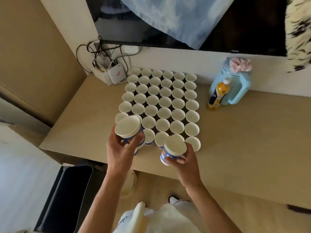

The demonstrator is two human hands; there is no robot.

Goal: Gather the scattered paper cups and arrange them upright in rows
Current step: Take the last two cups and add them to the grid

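"Where are the paper cups point(165, 101)?"
"Upright in touching rows, left of the blue jug point(235, 84). A lifted cup point(127, 127) and a second lifted cup point(175, 148), blue-printed, tilt above the row farthest from the jug."

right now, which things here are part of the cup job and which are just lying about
Job: rows of cups, cup in left hand, cup in right hand.
Lying about: blue jug, orange bottle, router, pink scrunchie.

Soft, muted light, brightest at lower left of the frame. The table point(244, 140) shows only faint shadows; lines bow near the edges, and the upper right blurs.
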